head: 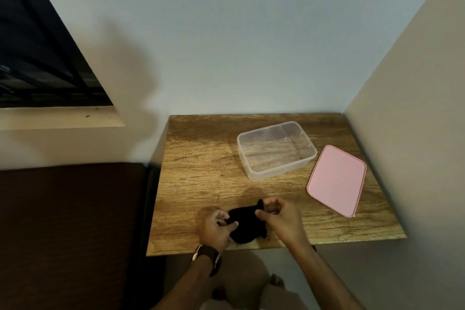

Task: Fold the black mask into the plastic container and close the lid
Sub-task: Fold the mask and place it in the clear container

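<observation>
The black mask [247,224] lies bunched on the wooden table [201,171] near its front edge. My left hand [216,228] pinches the mask's left end. My right hand [279,216] pinches its upper right end. The clear plastic container [276,150] stands open and empty at the back of the table, apart from my hands. Its pink lid [337,180] lies flat on the table to the right of the container.
A wall runs behind the table and another along its right side. A dark brown cushioned seat [70,221] adjoins the table's left edge. A dark window [37,53] sits up left. My knees show below the table's front edge.
</observation>
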